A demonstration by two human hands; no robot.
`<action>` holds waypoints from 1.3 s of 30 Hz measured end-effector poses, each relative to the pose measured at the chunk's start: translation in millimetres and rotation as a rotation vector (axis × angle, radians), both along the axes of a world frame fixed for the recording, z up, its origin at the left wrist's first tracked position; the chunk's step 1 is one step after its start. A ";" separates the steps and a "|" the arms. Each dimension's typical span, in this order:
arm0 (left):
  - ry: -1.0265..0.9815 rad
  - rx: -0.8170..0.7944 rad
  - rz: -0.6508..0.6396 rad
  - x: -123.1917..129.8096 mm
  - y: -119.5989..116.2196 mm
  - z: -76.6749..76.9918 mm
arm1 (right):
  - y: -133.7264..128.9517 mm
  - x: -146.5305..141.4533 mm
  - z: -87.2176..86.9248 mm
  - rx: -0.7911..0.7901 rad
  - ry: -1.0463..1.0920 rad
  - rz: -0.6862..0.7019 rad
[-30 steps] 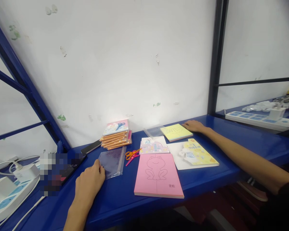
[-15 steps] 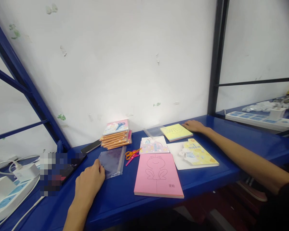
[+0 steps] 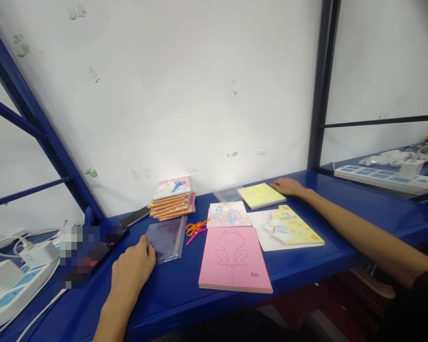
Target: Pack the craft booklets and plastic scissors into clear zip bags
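Observation:
My left hand (image 3: 134, 262) rests on the blue table with its fingers curled in, against the left edge of a clear zip pouch (image 3: 166, 240). Whether it grips anything is hidden. My right hand (image 3: 288, 186) lies palm down, fingers stretched out, by the far right corner of a yellow paper pad (image 3: 261, 195). Between them lies a pink pad (image 3: 233, 266) with a frog outline. Orange scissors (image 3: 193, 228) and pink scissors (image 3: 197, 234) touch behind it. Two white sheets with printed card shapes, one purple (image 3: 231, 218) and one yellow (image 3: 294, 225), lie beyond the pink pad.
Packs with orange pencils (image 3: 169, 206) are stacked near the wall, under a pink-and-blue pack (image 3: 173, 186). Another clear pouch (image 3: 228, 194) lies behind the yellow pad. At left are a dark phone (image 3: 133, 217), a partly blurred device (image 3: 103, 249) and a power strip (image 3: 17, 289) with cables.

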State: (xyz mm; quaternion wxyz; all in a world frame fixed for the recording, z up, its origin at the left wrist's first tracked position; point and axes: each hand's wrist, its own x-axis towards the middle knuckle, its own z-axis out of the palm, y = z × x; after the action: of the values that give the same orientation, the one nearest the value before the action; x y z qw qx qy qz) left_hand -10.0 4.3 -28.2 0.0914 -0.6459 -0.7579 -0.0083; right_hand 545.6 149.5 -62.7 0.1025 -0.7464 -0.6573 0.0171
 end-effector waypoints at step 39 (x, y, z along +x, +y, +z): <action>-0.031 -0.005 0.015 -1.2 2.3 -1.9 | -0.1 -0.4 0.5 -0.010 0.004 -0.007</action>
State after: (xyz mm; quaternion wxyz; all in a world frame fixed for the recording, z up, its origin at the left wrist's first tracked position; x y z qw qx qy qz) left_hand -11.3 6.6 -30.1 0.0781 -0.6401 -0.7642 -0.0159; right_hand 545.2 149.4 -62.2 0.1001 -0.7492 -0.6544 0.0214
